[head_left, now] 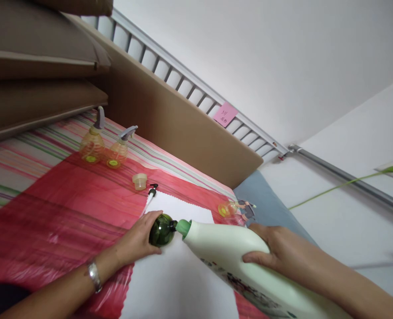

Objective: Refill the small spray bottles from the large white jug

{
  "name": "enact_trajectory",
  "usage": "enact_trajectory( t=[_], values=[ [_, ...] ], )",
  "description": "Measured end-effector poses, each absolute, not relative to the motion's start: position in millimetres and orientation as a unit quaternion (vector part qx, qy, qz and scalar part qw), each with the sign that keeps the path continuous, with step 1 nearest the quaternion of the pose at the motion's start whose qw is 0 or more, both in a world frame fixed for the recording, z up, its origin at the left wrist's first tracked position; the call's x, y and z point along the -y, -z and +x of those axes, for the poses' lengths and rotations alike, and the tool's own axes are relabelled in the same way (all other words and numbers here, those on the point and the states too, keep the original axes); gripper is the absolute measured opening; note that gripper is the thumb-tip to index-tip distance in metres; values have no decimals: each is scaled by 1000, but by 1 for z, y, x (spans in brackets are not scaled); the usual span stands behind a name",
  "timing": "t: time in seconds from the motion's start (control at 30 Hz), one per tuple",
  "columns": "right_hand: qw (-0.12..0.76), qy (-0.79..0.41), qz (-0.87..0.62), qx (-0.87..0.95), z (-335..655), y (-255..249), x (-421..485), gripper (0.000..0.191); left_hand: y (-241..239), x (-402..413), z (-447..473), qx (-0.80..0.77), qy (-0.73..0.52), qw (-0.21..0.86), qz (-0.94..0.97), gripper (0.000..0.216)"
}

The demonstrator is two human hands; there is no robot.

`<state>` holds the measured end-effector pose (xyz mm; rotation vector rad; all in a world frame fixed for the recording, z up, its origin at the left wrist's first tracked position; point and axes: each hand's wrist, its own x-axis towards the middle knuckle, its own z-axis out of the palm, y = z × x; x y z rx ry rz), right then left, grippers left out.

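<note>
Item, centre of the frame: one small dark green bottle [161,231], round-bodied, its neck directed to the right. The left hand [141,235] grasped it from the left, fingers and thumb curved about its body.

Item, centre to lower right: one large pale green bottle [223,248], long axis running down to the lower right. The right hand [276,248] was clasped around it, well back from its green spout [183,228]. Spout and small neck met end to end; whether they touched could not be told. The left hand was the nearer to this meeting point.

Surface: white sheet [179,283] with scalloped edges, over red film [66,212], over striped cloth [20,153]. Above the sheet, left of centre: black pump head [153,189]; pale cup [139,181]; two spray bottles [92,144] further left.

Room: brown board [183,128] across the upper middle; slatted white rail [174,79] behind, bearing a pink note [225,114]; grey pipe [343,177], right.
</note>
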<state>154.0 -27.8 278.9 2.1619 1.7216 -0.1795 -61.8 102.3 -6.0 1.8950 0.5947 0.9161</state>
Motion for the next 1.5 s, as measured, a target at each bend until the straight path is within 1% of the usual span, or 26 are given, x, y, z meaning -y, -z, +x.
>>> enact_trajectory(
  t=[0.43, 0.7, 1.0, 1.23, 1.37, 1.5],
  values=[
    [161, 69, 773, -610, 154, -279, 28, 42, 5, -102, -62, -239, -378, 463, 766, 91],
    [185, 62, 769, -609, 151, -279, 27, 41, 6, -102, -61, -240, -376, 458, 769, 92],
    [175, 71, 771, -608, 152, -280, 27, 43, 9, -103, -62, -233, -382, 459, 768, 92],
    [190, 69, 779, -594, 151, -279, 28, 43, 8, -103, -62, -234, -384, 463, 764, 92],
    [158, 82, 789, -588, 153, -271, 35, 39, 10, -104, -61, -244, -384, 468, 758, 92],
    [85, 130, 791, -592, 159, -253, 47, 35, 11, -105, -62, -245, -385, 476, 752, 94]
  ],
)
